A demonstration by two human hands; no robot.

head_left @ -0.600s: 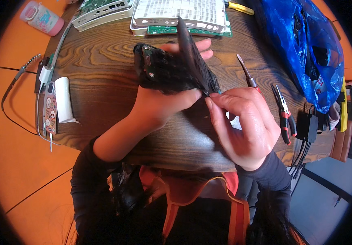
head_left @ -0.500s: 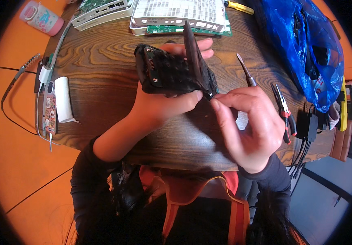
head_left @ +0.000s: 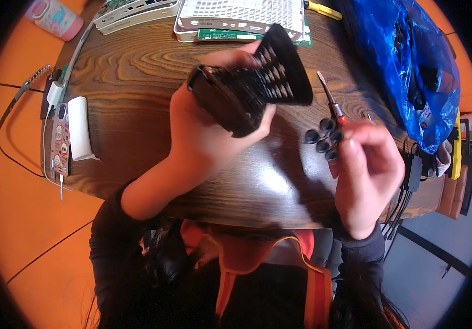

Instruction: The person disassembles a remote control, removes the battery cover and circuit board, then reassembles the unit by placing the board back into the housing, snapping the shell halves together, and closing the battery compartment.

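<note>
My left hand (head_left: 197,129) is wrapped round a black plastic device housing (head_left: 227,104), held tilted above the table. From the housing a black cover panel (head_left: 288,71) with rows of rectangular holes stands out at an angle to the right. Between the thumb and fingers of my right hand (head_left: 368,178) is a cluster of small round black rubber buttons (head_left: 323,138), apart from the housing. Just beyond the buttons, a screwdriver (head_left: 332,101) with a red handle end lies on the wooden table (head_left: 132,71).
White perforated casings with green circuit boards (head_left: 241,22) stand at the back beside a yellow-handled screwdriver (head_left: 323,10). A blue plastic bag (head_left: 405,66) fills the far right. To the left lie a phone (head_left: 60,140), a white roll (head_left: 80,129) and cables; a black adapter (head_left: 413,172) sits right.
My right hand has drawn back to the right, now with the rubber buttons in its pinch. My left hand has turned the housing, so the cover's holes show. The pliers are now mostly hidden.
</note>
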